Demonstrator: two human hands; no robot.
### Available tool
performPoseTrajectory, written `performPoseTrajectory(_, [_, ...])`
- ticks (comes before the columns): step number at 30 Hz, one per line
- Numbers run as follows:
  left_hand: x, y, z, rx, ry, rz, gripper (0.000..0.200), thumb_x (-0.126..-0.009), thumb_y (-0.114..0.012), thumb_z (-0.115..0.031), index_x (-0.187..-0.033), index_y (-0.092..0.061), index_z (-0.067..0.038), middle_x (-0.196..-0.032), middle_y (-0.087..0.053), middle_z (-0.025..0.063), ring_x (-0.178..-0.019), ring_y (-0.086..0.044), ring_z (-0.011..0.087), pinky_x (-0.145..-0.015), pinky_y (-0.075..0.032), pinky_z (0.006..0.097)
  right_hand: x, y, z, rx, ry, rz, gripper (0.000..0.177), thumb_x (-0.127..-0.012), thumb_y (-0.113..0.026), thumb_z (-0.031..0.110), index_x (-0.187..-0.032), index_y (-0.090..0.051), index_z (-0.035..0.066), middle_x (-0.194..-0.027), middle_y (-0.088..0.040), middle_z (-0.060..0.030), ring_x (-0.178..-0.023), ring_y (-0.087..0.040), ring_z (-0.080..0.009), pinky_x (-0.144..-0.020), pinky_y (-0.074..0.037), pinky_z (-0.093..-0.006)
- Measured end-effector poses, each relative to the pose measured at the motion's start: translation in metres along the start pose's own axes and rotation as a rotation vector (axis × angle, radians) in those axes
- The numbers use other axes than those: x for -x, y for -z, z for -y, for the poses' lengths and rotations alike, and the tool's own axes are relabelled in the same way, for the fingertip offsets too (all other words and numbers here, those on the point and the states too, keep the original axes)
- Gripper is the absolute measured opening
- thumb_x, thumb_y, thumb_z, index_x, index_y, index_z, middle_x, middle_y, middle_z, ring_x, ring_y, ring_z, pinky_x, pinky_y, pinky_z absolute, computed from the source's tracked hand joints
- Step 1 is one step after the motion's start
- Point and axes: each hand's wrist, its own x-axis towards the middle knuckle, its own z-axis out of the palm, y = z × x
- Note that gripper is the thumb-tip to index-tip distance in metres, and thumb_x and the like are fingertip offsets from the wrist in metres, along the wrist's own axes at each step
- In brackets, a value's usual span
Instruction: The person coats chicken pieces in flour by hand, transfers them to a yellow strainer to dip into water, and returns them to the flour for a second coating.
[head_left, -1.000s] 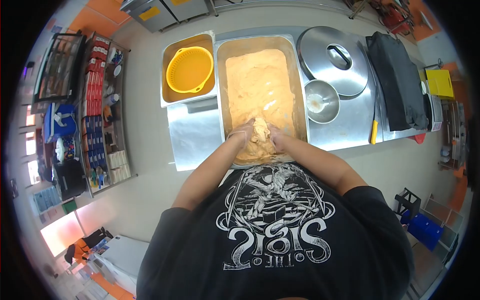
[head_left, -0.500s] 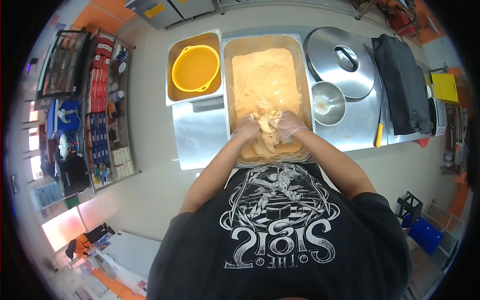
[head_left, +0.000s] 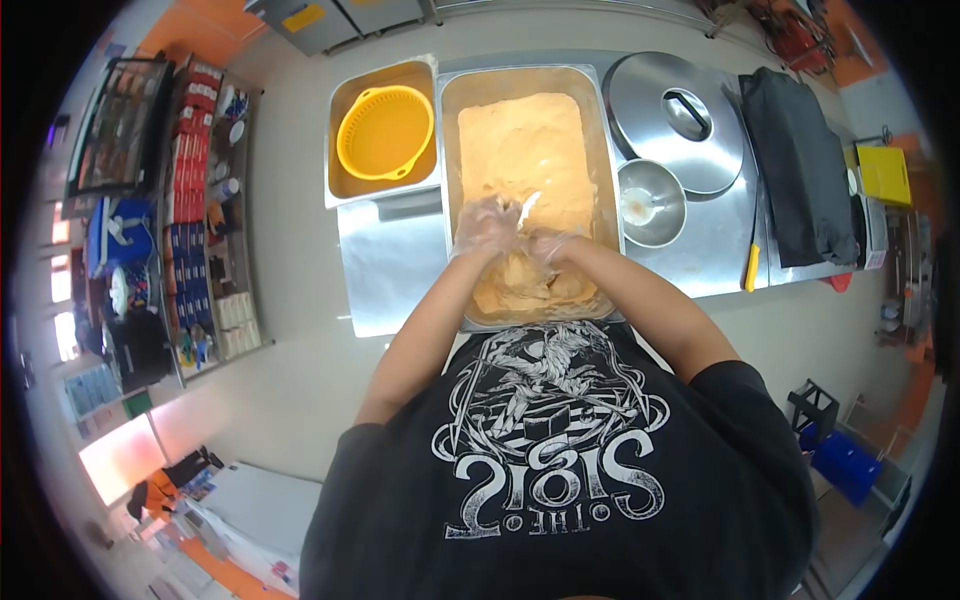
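A deep steel tray (head_left: 452, 130) directly in front of me holds a large mass of pale orange, floury, dough-like material (head_left: 525, 140). Both my hands wear thin clear gloves and are inside the tray. My left hand (head_left: 488, 226) lies over the material on the left, its fingers curled round some of it. To its right and slightly lower, my right hand (head_left: 550, 247) presses into the material, fingers bent and partly buried. Softer, clumped pieces (head_left: 540, 285) lie just below my hands, near the tray's close end.
A smaller tray (head_left: 334, 150) with a yellow basket (head_left: 385, 133) stands left. On the right are a steel bowl (head_left: 651, 203), a round lid (head_left: 675, 122), a yellow-handled knife (head_left: 752, 268) and dark folded cloth (head_left: 800, 170). Shelves line the far left.
My left hand has moved up, now with its back showing. My right hand has shifted left and closer to it. The clump between them has dropped lower into the tray.
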Motion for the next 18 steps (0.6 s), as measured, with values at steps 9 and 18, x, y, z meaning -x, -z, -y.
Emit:
performPoseTrajectory(9, [-0.046, -0.095, 0.052, -0.199, 0.0, 0.294, 0.05, -0.1, -0.036, -0.04, -0.125, -0.062, -0.005, -0.125, -0.062, 0.0206, -0.117, -0.06, 0.036, -0.099, -0.046, 0.0434, 0.027, 0.01, -0.029, 0.103, -0.426, 0.135, 0.037, -0.082, -0.053, 0.022, -0.11, -0.072, 0.006, -0.122, -0.066, -0.0208, -0.109, -0.066, -0.0323, -0.091, -0.052, -0.0416])
performPoseTrajectory(18, [-0.021, -0.097, 0.066, 0.052, 0.094, 0.556, 0.065, -0.101, -0.033, -0.053, -0.148, -0.04, -0.008, -0.151, -0.042, 0.019, -0.138, -0.042, 0.0332, -0.113, -0.031, 0.0424, 0.043, -0.016, 0.019, 0.018, -0.687, 0.224, 0.052, -0.08, -0.057, 0.017, -0.131, -0.06, 0.012, -0.124, -0.065, -0.0196, -0.115, -0.062, -0.0366, -0.097, -0.049, -0.043])
